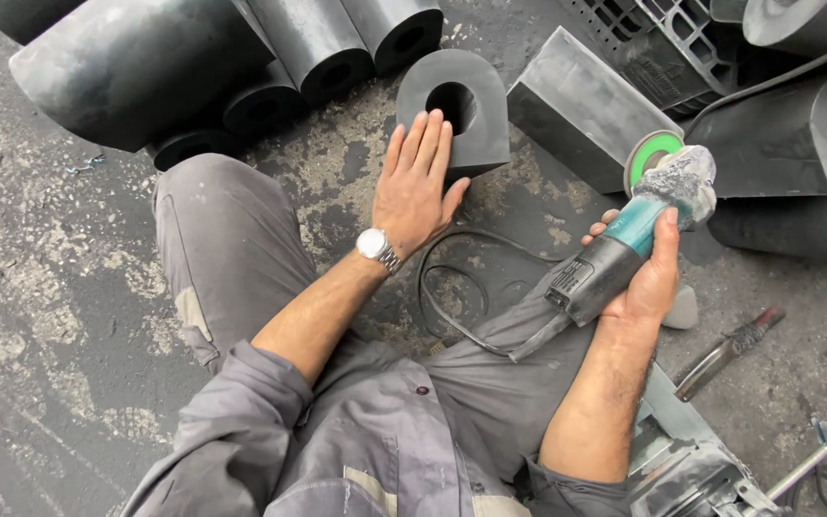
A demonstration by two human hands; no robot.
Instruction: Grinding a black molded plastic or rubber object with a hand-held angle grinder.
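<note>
Your left hand [415, 187] lies flat, fingers spread, against the black rubber block [458, 110] standing on the floor, apparently steadying it, while your right hand [645, 278] grips the angle grinder [624, 235], its green disc [651, 153] raised clear beside the block.

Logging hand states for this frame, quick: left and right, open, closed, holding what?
Left hand: open, flat on the black rubber block.
Right hand: closed around the angle grinder.

Left hand [416, 187] flat against near side of holed block [457, 110], angle grinder [629, 235] in right hand [645, 278] to its right, pliers [727, 350] further right, cord [461, 302] looped between hands.
</note>
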